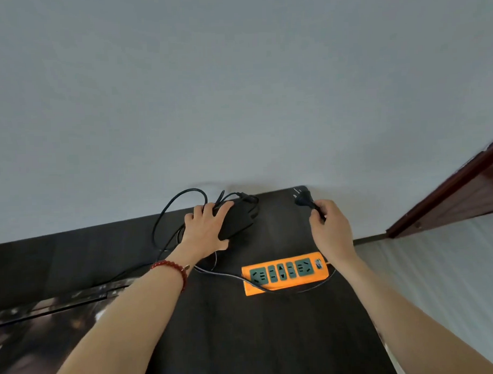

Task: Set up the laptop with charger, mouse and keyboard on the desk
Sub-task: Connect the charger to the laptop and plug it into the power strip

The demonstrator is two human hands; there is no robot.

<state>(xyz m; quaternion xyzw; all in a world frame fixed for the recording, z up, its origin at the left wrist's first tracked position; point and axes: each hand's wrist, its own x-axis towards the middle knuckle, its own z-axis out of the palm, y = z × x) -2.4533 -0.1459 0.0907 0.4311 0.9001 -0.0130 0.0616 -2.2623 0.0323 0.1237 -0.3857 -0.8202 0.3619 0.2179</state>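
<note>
A black charger brick (pixel 238 222) lies at the back of the dark desk (pixel 245 340), with its cables looping up to the left. My left hand (pixel 206 231) rests flat on the brick, fingers spread over it. My right hand (pixel 330 228) pinches the charger's black wall plug (pixel 304 200), holding it above the desk's far right corner with the prongs pointing up and left. An orange power strip (pixel 284 272) with green sockets lies just in front of both hands. No laptop, mouse or keyboard is in view.
A grey cable (pixel 229 275) runs across the desk to the strip's left end. A patterned mat (pixel 48 319) covers the desk's left part. A plain wall stands behind; a dark red door frame (pixel 449 191) is at right.
</note>
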